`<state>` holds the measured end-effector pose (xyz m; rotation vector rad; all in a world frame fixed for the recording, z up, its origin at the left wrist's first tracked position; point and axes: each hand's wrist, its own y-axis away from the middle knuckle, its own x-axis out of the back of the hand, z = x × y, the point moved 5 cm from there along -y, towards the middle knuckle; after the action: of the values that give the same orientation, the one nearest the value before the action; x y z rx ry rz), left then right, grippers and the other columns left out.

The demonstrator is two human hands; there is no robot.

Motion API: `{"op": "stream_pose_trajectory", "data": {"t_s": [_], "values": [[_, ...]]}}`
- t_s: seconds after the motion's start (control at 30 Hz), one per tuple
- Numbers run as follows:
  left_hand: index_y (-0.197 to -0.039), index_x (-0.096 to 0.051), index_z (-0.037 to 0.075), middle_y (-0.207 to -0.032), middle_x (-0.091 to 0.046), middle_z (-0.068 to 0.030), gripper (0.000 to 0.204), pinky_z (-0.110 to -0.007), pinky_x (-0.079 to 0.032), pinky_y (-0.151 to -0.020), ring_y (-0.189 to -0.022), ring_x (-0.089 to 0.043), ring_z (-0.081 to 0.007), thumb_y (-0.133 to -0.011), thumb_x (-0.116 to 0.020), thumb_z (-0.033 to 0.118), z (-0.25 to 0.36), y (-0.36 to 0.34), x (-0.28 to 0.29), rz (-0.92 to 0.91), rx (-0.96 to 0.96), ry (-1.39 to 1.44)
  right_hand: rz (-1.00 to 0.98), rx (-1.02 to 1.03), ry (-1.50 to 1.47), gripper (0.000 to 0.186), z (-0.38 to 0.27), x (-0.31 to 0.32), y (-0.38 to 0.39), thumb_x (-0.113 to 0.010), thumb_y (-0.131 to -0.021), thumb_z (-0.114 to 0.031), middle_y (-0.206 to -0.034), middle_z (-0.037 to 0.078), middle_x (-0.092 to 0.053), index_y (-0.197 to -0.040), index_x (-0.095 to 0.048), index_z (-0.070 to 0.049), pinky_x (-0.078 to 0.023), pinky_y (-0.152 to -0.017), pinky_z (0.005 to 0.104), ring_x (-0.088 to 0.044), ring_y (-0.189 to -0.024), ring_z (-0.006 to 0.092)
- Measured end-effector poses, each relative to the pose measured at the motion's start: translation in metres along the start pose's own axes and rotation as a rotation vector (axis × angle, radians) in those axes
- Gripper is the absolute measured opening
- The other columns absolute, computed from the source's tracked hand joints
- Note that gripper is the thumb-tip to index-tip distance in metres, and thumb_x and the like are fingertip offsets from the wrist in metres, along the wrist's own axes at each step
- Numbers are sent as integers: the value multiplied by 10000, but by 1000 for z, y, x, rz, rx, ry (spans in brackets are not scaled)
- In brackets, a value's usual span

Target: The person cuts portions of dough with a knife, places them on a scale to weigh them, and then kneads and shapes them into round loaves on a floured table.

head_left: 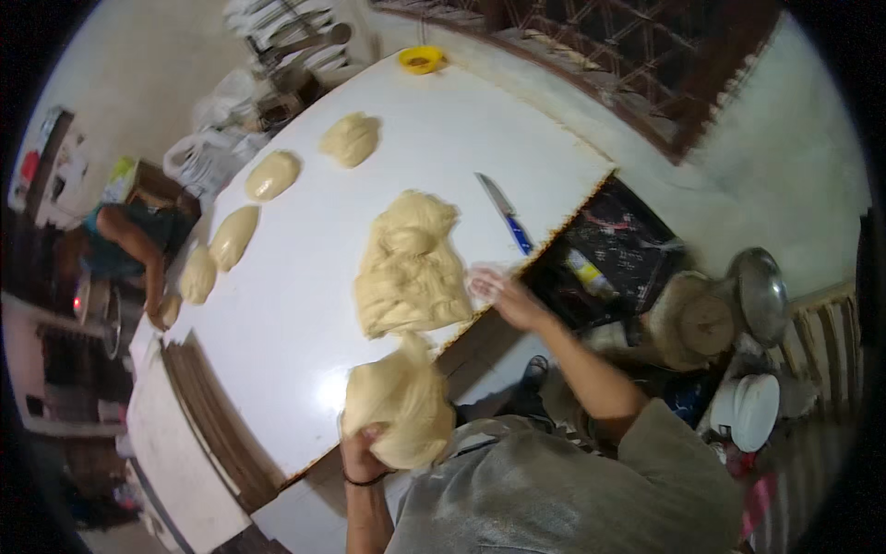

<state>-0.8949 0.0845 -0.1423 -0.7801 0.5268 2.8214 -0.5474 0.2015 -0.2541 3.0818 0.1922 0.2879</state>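
Left hand: the left hand (362, 452) is at the near edge of the table, closed from below around a dough lump (399, 411); the fingers are curled into the dough, and a dark band is on the wrist.
Dough lump: it hangs over the near table edge and is lifted a little; a thin neck of dough joins it to the big mass behind it.
Right hand: the right hand (501, 294) is at the right edge of the table, fingers spread and mostly flat; it touches the right side of the dough mass (411, 268). I cannot tell if it grips any dough, because the hand is blurred.
Dough mass: large, pale and uneven, it lies in the middle of the table, nearer to the right edge.
Table: the table (305, 305) has a white glossy top with a worn brown edge.
Knife: a knife (506, 214) with a blue handle lies on the table, just right of the mass and far from the right hand's side, not touching the dough.
Loaves: four shaped dough pieces (271, 175) lie in a row along the far left side, apart from each other.
Bowl: a small yellow bowl (421, 60) stands at the far corner.
Other person: a person (125, 245) at the left end of the table has a hand by a fifth small piece there.
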Motion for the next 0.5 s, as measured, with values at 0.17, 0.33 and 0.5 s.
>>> {"op": "stream_pose_trajectory", "data": {"t_s": [0.17,0.33,0.5], "values": [[-1201,-605,-41,-1123,-693,-115,546,-325,-527,-884,-1021,-656,-165,-730,-828,121,-38,-64,-262,-757,-4,-681,-170,-162,-384,716,-39,34,132,-648,-947,-512,-1431,121,-521,-1472,-445,-70,-438,-1077,456,-506,-1299,285],[-1460,-427,-30,-1550,-378,-251,850,-456,-291,-1179,-1439,-374,-289,-774,-850,241,-64,-113,-419,-636,-916,-1338,431,4,-47,692,-26,195,247,-654,-936,-482,-1398,128,-539,-1451,-457,-63,-477,-1039,460,-550,-1248,285],[-1469,-444,18,-1489,-477,-142,462,-423,-419,-1091,-1317,-501,-271,-1075,-431,259,-47,-177,-419,-476,-471,-625,1078,324,769,668,-74,389,405,-661,-926,-452,-1366,135,-558,-1429,-470,-56,-516,-1001,464,-593,-1196,284]]}}
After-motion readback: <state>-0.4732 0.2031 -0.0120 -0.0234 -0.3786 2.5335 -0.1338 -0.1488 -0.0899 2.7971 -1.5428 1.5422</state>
